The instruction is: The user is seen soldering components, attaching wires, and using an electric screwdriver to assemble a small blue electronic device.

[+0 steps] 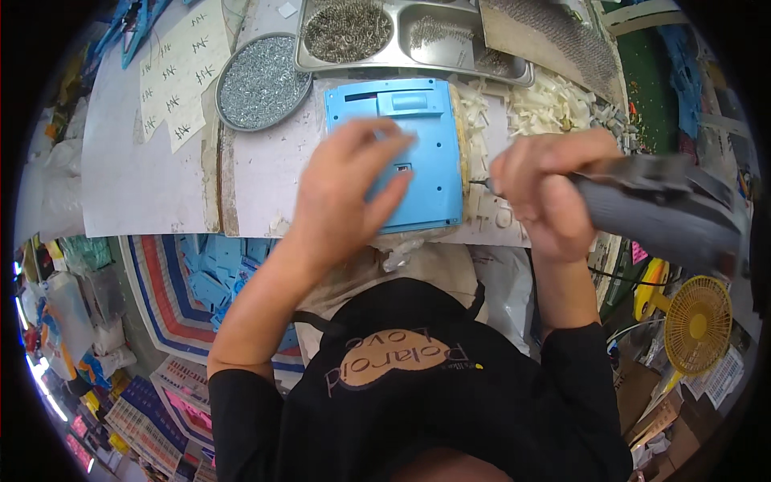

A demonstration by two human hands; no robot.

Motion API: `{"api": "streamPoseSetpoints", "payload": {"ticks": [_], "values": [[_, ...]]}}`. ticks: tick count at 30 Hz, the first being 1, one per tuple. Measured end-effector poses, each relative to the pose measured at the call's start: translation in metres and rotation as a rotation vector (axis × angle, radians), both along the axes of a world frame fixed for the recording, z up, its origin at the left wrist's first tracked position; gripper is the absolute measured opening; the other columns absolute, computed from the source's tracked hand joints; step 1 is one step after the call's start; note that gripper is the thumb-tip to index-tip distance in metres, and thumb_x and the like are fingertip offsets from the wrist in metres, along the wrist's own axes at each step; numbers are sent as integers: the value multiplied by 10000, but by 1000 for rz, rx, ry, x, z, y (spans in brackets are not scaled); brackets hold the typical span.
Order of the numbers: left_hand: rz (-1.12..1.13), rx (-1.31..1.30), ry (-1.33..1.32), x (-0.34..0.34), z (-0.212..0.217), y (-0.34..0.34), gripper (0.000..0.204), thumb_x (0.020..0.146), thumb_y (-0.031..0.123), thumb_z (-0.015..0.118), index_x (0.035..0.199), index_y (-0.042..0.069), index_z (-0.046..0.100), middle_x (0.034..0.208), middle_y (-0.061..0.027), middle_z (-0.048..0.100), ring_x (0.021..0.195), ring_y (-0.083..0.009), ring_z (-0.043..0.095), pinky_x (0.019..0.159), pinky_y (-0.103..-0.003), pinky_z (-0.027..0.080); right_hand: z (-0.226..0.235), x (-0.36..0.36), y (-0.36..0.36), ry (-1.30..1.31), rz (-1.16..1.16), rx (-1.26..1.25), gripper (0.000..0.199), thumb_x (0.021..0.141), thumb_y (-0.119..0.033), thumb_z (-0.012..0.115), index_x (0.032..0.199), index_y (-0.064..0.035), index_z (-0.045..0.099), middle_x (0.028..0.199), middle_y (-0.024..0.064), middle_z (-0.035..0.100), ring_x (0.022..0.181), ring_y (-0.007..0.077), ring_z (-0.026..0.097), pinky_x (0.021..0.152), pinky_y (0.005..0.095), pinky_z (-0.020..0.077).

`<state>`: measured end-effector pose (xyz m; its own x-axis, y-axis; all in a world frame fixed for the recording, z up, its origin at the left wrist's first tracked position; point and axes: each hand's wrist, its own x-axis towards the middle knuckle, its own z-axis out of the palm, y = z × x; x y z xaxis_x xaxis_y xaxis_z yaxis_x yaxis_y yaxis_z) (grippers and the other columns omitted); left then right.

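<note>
A light blue plastic panel (426, 136) lies flat on the white worktop (144, 177) in front of me. My left hand (349, 189) rests on it with fingers spread, pressing on its lower left part. My right hand (546, 189) is closed around a grey powered screwdriver (650, 213). Its thin bit (479, 184) points left and sits at the panel's right edge. A strip of yellowish padding lies under that right edge.
A round metal dish of small screws (263, 80) stands behind the panel to the left. A divided steel tray (409, 32) with more metal parts sits at the back. White plastic pieces (546, 104) are heaped at the right. A bag of blue parts (213, 277) and a yellow fan (697, 321) are below.
</note>
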<state>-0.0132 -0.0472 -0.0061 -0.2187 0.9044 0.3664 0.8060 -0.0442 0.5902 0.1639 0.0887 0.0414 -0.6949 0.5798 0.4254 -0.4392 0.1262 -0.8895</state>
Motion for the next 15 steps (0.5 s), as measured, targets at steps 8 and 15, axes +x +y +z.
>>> {"api": "streamPoseSetpoints", "payload": {"ticks": [8,15], "values": [[-18,93,376,-47,47,18,347,816,222,784,1042,40,593,1470,-156,518,1380,-380,469,1140,-553,338,55,-13,22,203,89,51,268,954,-201,553,1165,-43,503,615,-17,417,526,108,400,608,311,421],[1054,481,-123,-156,14,-252,283,971,90,667,1200,-57,589,1289,-188,600,1143,-213,612,1001,-377,496,63,-2,43,32,-145,-32,288,957,-161,617,1174,-5,509,650,-3,462,525,96,421,600,298,420]]}}
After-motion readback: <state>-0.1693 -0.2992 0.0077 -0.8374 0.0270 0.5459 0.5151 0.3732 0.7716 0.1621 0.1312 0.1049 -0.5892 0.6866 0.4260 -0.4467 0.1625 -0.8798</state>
